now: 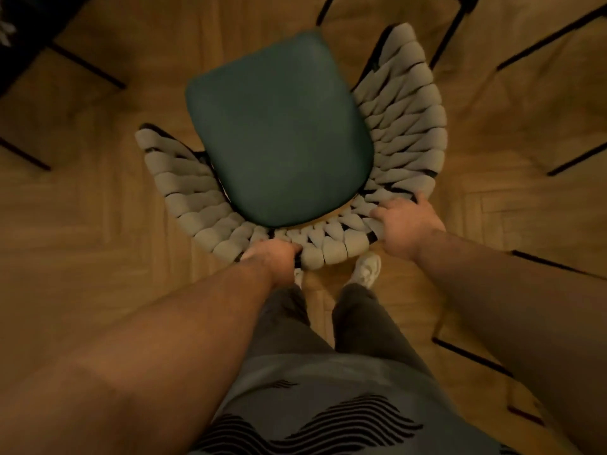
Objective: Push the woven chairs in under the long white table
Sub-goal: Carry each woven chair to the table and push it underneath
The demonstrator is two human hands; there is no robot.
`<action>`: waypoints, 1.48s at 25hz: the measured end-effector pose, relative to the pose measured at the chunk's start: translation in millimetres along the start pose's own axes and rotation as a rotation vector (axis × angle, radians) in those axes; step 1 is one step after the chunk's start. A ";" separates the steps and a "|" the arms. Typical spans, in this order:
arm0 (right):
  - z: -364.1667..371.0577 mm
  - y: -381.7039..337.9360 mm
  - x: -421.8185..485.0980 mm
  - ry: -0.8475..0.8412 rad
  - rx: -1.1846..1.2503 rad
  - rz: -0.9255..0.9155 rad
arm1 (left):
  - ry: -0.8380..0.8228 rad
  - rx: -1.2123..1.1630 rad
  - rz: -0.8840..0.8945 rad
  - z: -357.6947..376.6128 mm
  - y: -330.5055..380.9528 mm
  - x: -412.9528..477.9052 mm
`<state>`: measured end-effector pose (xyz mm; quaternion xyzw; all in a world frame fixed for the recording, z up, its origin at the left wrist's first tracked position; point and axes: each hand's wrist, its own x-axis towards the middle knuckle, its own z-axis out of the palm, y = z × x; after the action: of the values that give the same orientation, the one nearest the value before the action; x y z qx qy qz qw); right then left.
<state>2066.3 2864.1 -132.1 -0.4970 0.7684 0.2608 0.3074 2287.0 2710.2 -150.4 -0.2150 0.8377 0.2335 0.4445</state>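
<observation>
From here I cannot see the fingertips of my left hand (271, 257), buried in the weave of the woven chair (404, 133), and the dark furniture legs (455, 31) at one o'clock are cut off by the edge.

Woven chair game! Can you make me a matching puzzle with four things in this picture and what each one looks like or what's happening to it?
Things:
1. seat cushion
2. woven backrest
3. shoe
4. floor

Descriptions:
A. tan wood
B. white, worn on a foot
C. dark green
D. gripped by the left hand and the right hand

Pairs: 1-C, 2-D, 3-B, 4-A.
</observation>
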 end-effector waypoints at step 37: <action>-345.1 37.7 332.9 -0.001 -0.492 -0.475 | 0.207 -0.290 -0.452 -284.5 -151.5 93.0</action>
<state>1852.3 2433.4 -139.2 -0.7212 0.5451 0.3597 0.2311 2142.1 2409.4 -118.3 -0.4804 0.7672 0.2227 0.3620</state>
